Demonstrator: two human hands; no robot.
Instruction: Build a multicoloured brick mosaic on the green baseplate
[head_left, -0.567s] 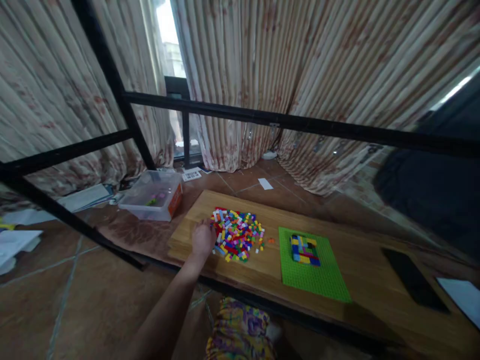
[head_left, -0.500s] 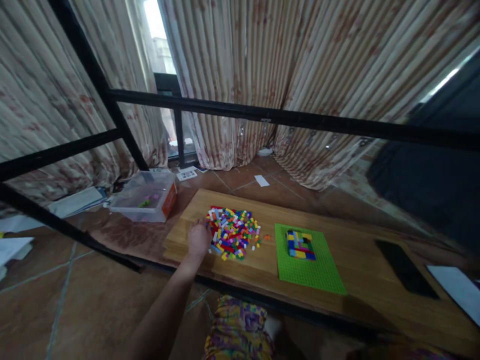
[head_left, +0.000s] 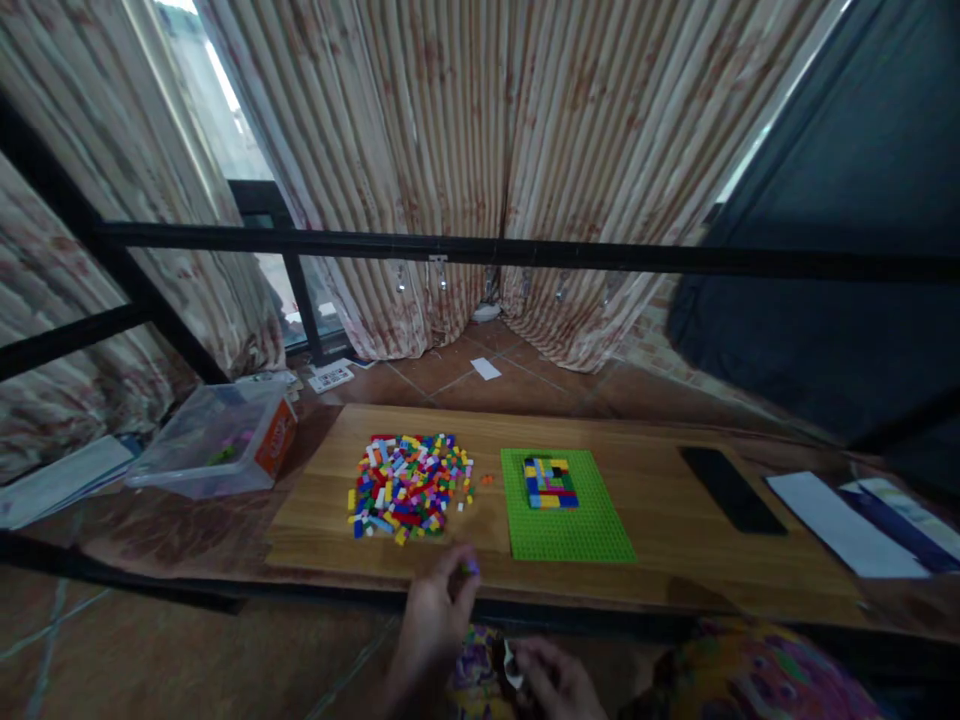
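Observation:
My left hand [head_left: 435, 610] is over the board's front edge, thumb and forefinger pinched on a small purple toy brick [head_left: 470, 567]. Low in the view, my right hand [head_left: 556, 682] has its fingers closed beside a small white thing [head_left: 512, 664], whose kind I cannot make out. Loose coloured toy bricks [head_left: 409, 485] lie heaped on the left of the wooden board [head_left: 322, 530]. Right of the heap, a green baseplate [head_left: 577, 535] carries a low square build of coloured bricks [head_left: 553, 501] towards its upper left.
A clear plastic box [head_left: 202, 470] with a few pieces inside stands left of the board. On the board's right lies a flat black object [head_left: 731, 490], with white paper [head_left: 847, 530] beyond it. A dark metal rail [head_left: 562, 255] crosses before the curtains. Two orange bricks [head_left: 487, 479] lie near the baseplate.
My left hand has left the brick heap and come right and nearer to me, now with a purple brick in it. My right hand has come into view. The camera has turned rightwards.

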